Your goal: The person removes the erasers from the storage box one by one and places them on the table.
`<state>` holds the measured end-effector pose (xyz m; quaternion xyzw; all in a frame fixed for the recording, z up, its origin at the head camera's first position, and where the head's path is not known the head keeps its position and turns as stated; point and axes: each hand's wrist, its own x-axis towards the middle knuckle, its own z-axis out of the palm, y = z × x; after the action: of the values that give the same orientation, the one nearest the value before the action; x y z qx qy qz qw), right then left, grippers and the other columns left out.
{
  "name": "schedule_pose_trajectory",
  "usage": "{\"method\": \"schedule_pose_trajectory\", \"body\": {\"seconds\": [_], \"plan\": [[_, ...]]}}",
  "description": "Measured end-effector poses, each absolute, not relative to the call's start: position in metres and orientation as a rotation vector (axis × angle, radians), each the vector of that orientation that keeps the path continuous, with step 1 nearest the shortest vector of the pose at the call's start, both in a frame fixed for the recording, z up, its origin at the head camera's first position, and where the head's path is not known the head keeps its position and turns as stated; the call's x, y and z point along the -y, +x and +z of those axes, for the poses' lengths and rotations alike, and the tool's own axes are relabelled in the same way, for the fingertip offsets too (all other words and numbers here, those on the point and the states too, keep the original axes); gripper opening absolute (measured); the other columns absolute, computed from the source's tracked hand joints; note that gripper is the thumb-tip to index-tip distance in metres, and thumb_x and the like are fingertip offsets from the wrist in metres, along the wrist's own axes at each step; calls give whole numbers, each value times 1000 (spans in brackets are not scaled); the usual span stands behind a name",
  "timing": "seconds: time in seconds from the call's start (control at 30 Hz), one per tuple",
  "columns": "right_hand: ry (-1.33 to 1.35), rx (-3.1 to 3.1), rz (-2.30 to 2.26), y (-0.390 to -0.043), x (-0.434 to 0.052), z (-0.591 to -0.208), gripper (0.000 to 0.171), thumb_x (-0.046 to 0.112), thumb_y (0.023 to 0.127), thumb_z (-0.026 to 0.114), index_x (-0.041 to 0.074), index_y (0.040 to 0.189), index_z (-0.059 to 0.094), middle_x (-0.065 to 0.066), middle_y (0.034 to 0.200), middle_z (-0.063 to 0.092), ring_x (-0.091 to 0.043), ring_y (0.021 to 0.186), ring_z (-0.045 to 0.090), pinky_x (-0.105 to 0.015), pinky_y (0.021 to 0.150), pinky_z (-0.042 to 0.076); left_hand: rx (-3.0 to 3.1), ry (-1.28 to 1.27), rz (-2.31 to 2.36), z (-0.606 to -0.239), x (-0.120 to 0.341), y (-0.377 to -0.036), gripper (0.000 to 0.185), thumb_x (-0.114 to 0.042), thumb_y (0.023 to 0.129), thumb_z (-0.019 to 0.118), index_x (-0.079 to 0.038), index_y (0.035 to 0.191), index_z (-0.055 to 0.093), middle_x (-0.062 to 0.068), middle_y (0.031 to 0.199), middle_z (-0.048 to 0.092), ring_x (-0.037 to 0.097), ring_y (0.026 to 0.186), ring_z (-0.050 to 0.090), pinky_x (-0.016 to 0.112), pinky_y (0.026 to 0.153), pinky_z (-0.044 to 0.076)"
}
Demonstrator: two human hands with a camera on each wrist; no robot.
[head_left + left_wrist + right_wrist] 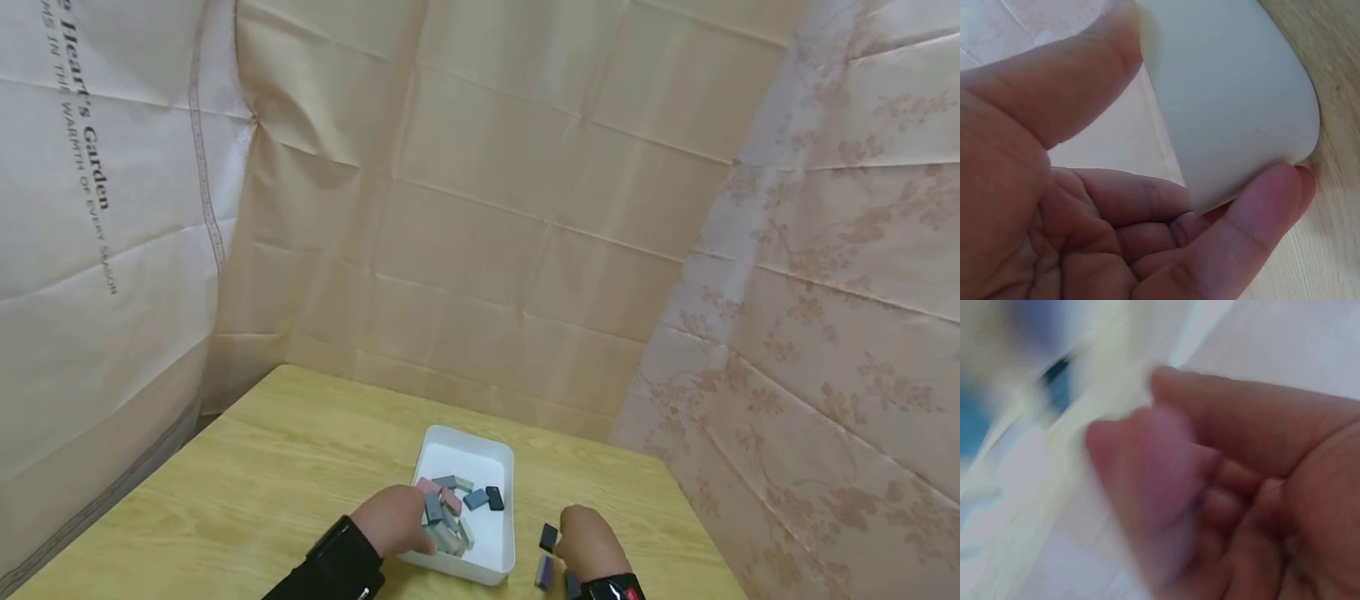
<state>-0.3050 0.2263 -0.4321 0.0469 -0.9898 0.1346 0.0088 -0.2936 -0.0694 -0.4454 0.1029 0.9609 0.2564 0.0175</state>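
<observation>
I'm gripping the white tray's (504,467) near corner on the table with my left hand (393,518) while my right hand (588,542) is pinching a dark block (548,536) beside it, risking tipping the tray.

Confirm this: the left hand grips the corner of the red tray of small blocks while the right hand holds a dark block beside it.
Wrong colour. The tray is white, as the head and left wrist views show. The left hand does grip its corner, and the right hand holds a dark block beside it.
</observation>
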Motion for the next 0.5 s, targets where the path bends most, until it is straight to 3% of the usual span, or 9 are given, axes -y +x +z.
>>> {"method": "schedule_pose_trajectory", "body": {"seconds": [0.1,0.23,0.37,0.5], "plan": [[460,3004,642,-304,-200,-425,23,-1,87,78,-2,109,73,-7,86,70,-20,71,67,-38,64,56,-2987,308,780,-445,70,-294,40,-28,76,96,-1,92,72,1,77,60,20,71,52,37,74,45],[812,2867,776,-304,-167,-431,21,-1,90,77,3,111,76,-6,91,72,-8,74,67,-28,66,56,-3007,352,783,-446,69,-293,39,-28,75,97,-2,89,71,1,77,61,20,70,51,37,74,47],[908,2814,842,-306,-143,-440,13,0,94,74,7,104,81,-2,96,77,-3,80,66,-26,73,56,-2995,384,800,-447,69,-293,36,-27,76,96,-3,88,72,-1,77,63,19,70,51,37,74,47],[873,2902,702,-314,-129,-448,19,0,92,74,9,106,82,0,96,78,-6,84,66,-31,79,57,-2976,340,787,-447,71,-294,36,-28,78,96,-3,90,73,0,77,62,19,70,50,37,73,45]]}}
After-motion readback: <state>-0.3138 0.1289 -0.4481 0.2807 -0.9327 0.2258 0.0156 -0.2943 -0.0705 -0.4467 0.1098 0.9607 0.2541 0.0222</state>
